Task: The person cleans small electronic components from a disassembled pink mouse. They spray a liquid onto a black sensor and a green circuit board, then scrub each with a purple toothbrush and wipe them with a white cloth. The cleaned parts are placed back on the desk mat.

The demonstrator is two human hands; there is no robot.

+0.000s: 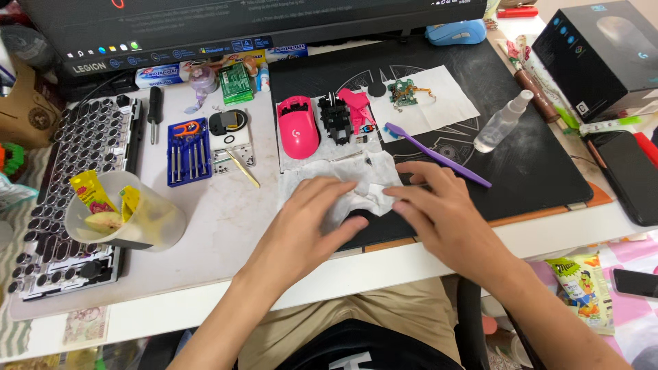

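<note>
My left hand (312, 219) and my right hand (439, 209) both press down on a crumpled white tissue (343, 179) at the front left of a black desk mat (521, 157). Fingers of both hands lie flat and meet on the tissue. Just beyond it sit a pink mouse shell (297, 127), a black inner frame (334, 118) and a pink cover piece (356, 103). A purple toothbrush (439, 156) lies diagonally beside my right hand. A green circuit board (403, 91) rests on a white paper sheet (445, 103).
A clear spray bottle (500, 123) lies on the mat. A blue screwdriver set (189, 151), tweezers (243, 168), a typewriter-style keyboard (75, 199) with a plastic cup (133, 219) sit at left. A black box (603, 55), a phone (627, 175) and a monitor (240, 24) stand around.
</note>
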